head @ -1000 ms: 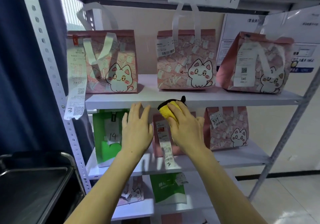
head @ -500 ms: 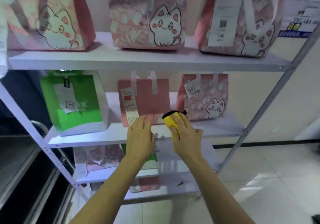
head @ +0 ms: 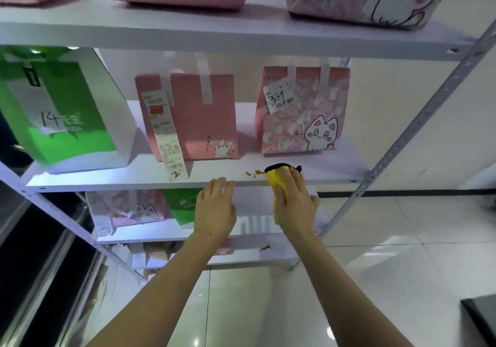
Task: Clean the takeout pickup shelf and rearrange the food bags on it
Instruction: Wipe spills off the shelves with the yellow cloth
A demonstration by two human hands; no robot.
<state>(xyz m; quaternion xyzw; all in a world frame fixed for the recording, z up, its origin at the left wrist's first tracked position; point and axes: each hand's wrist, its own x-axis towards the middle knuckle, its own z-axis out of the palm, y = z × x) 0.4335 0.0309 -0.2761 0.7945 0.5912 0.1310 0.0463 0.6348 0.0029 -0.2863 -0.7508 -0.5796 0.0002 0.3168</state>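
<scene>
I see the yellow cleaning cloth with a black edge (head: 277, 176) at the front lip of the white metal middle shelf (head: 134, 177), right of centre in the frame. My right hand (head: 294, 201) lies over it, its grip curled around the cloth and pressing it onto the shelf edge; part of the cloth hangs down under the palm. Just left of the cloth, a few small orange crumbs (head: 253, 172) sit on the shelf surface, close to the cloth but apart from it.

My left hand (head: 214, 209) is at centre frame, its grip loosely spread and empty, fingertips touching the shelf's front edge.

Behind the hands, three bags stand on the same shelf. The pink paper bag with a long white receipt marked 2 (head: 188, 117) is at centre; its receipt hangs down to the shelf front. To its right stands the pink cat-print bag with a label reading 327 (head: 302, 110), directly behind the cloth. At the left of the frame stands the green and white bag marked 14 (head: 61, 110).

Across the top of the frame, the upper shelf (head: 241, 37) carries more pink cat-print bags, cut off by the frame. Below, a lower shelf (head: 161, 232) holds a pink bag and a green one, partly hidden by my left wrist. One more orange scrap (head: 265, 247) lies on the shelf beneath that. The grey perforated upright (head: 418, 121) slants along the right side.
</scene>
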